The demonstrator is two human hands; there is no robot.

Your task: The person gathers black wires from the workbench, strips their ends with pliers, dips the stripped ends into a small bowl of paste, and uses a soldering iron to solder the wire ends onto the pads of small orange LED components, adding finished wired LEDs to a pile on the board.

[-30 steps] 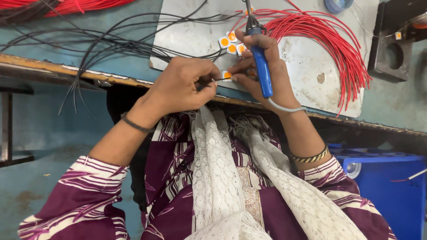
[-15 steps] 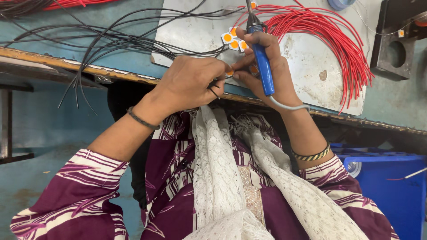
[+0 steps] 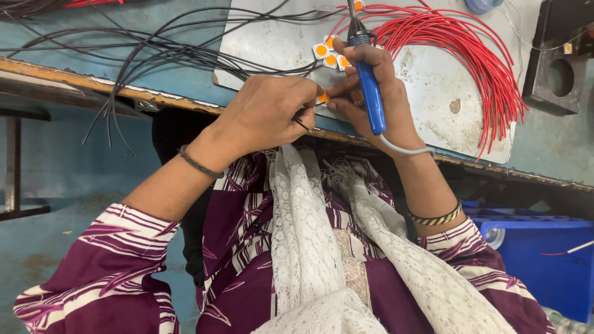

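My left hand [image 3: 272,114] is closed over the bench edge, pinching a thin black wire together with a small orange-and-white square chip [image 3: 322,98]. My right hand [image 3: 374,99] grips a blue-handled soldering iron [image 3: 370,93], its tip pointing away over the grey metal plate [image 3: 433,68]. The right fingertips also touch that small chip between the two hands. A few more of the orange chips [image 3: 329,54] lie on the plate just beyond my hands.
A bundle of red wires [image 3: 476,62] fans over the plate's right side. Black wires [image 3: 154,52] spread over the blue bench at left. A dark metal block [image 3: 557,68] stands at far right. A blue plastic bin [image 3: 544,260] sits below the bench on the right.
Both hands have shifted slightly and drawn together around the small chip. The soldering iron stays gripped in my right hand, held a little more upright.
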